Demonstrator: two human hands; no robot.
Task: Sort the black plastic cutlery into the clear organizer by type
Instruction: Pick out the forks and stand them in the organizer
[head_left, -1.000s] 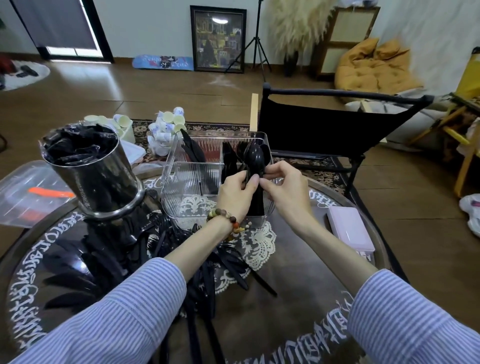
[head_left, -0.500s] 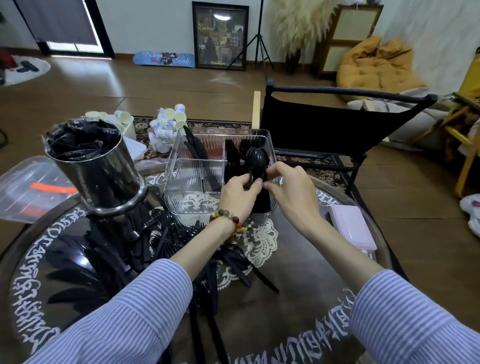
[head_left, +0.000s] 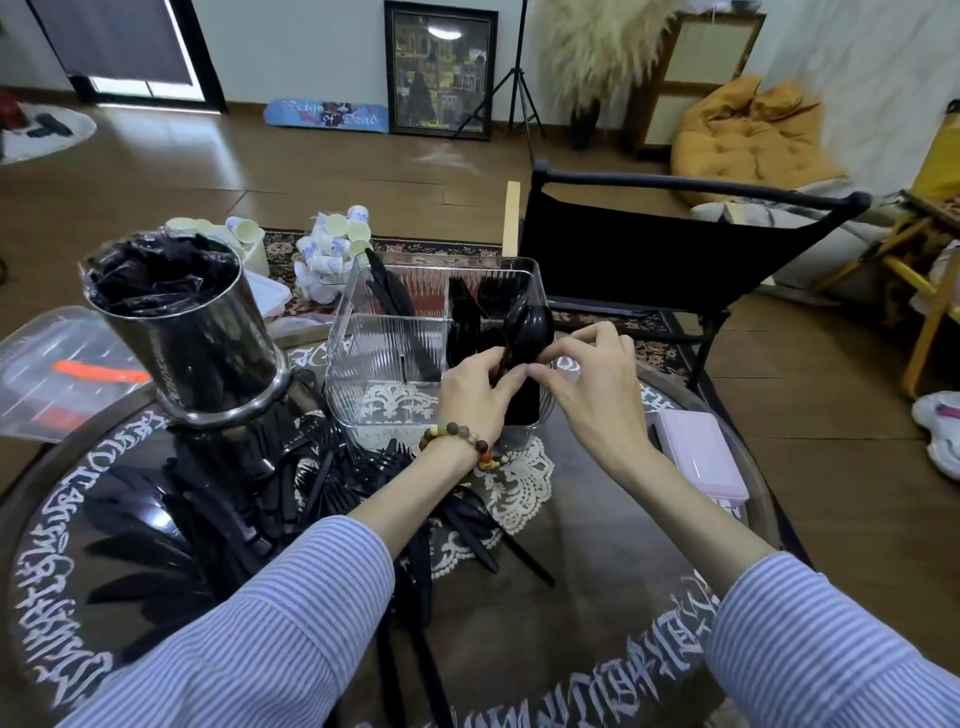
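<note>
Both hands pinch black spoons over the clear organizer's near-right compartment — left hand, right hand. Knives and forks already stand inside (a few), but a large loose pile waits on the table — early yet.

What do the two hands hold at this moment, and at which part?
Both hands hold black spoons over the clear organizer. The left hand and right hand pinch the handles just below the bowls.

Single head-worn view looks forward and down, close over the round table.
</note>
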